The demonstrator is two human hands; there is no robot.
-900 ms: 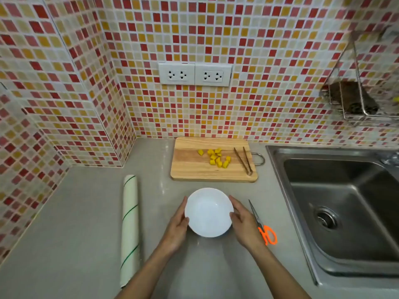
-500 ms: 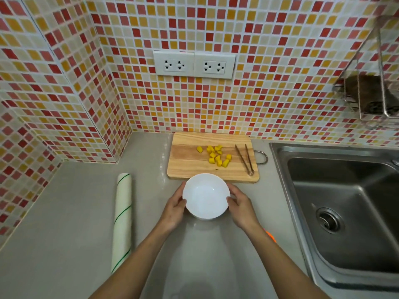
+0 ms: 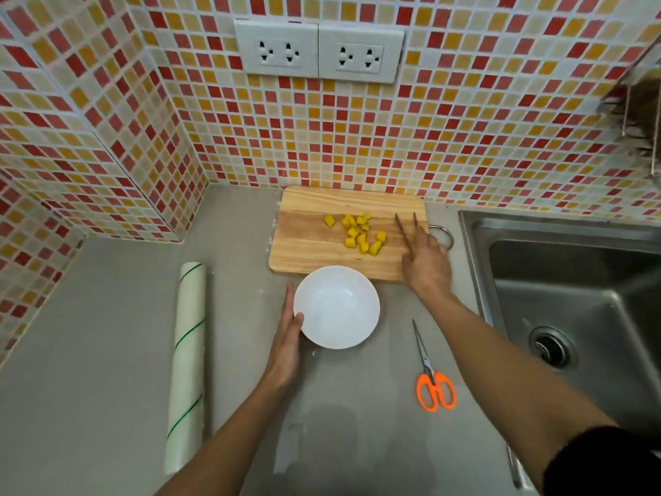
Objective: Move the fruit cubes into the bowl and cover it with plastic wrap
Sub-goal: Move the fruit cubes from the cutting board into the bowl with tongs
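Several yellow fruit cubes (image 3: 359, 233) lie in a loose cluster on a wooden cutting board (image 3: 307, 245) against the tiled wall. An empty white bowl (image 3: 336, 306) sits on the grey counter, touching the board's near edge. My left hand (image 3: 288, 338) rests flat against the bowl's left side. My right hand (image 3: 427, 263) lies over the board's right end, its fingers on the lower part of brown tongs (image 3: 403, 225); whether it grips them is unclear. A roll of plastic wrap (image 3: 187, 356) with green stripes lies lengthwise on the counter to the left.
Orange-handled scissors (image 3: 431, 374) lie on the counter right of the bowl. A steel sink (image 3: 579, 316) fills the right side. Tiled walls close off the back and left, with two sockets (image 3: 318, 51) above the board. A wire rack (image 3: 636, 112) hangs at the upper right.
The bowl has slid forward up to the board's edge. My right hand has left the bowl and moved onto the tongs. The camera has moved closer.
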